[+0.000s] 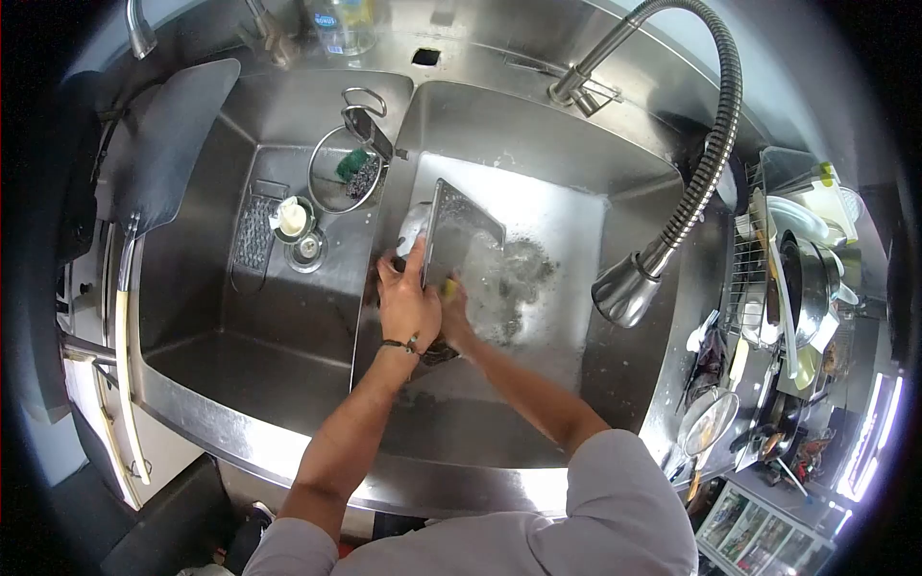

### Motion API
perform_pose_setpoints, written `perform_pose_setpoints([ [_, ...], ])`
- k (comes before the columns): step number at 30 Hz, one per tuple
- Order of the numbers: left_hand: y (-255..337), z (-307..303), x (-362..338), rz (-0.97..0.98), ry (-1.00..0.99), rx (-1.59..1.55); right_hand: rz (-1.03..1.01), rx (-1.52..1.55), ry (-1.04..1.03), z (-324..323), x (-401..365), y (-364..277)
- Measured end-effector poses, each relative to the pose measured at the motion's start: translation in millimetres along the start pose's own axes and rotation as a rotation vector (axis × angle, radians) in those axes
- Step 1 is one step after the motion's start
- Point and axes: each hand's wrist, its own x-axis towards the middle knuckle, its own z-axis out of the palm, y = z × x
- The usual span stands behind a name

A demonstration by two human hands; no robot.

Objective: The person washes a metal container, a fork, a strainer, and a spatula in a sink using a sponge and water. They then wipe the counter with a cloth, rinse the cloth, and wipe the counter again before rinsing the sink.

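A rectangular metal pan [471, 213] stands tilted in the right sink basin, partly over soapy water [562, 221]. My left hand [411, 302] is at the pan's left edge, gripping it with the fingers stretched up along the side. Just right of it, my right hand [457, 317] is closed around a small yellow sponge [448, 288] against the pan. Part of the right hand is hidden behind the left hand and the pan. Dark residue [523, 278] floats on the suds. Below my hands a dark object [439, 353] shows in part; I cannot make out what it is.
A flexible spray faucet [629, 288] hangs over the right basin. On the divider sits a strainer [331, 192] with scrubbers in it. The left basin holds a grater [254, 230] and a small bowl [293, 219]. A large pizza peel [178, 144] leans at left; a dish rack [749, 278] stands right.
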Motion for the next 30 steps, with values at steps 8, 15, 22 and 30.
perform_pose_setpoints([
  [8, -8, 8, 1, -0.034, -0.056, -0.047, -0.075, 0.134, 0.195, 11, 11, -50],
  [15, -6, 7, 3, -0.129, -0.007, -0.189, 0.181, 0.479, -0.744, -68, -70, -106],
  [22, 5, -4, -2, 0.225, 0.044, 0.139, -0.298, -0.284, -0.417, -152, -67, -141],
  [30, 27, -2, -3, 0.273, -0.256, -0.151, -0.477, -0.273, 0.280, -204, -18, -140],
])
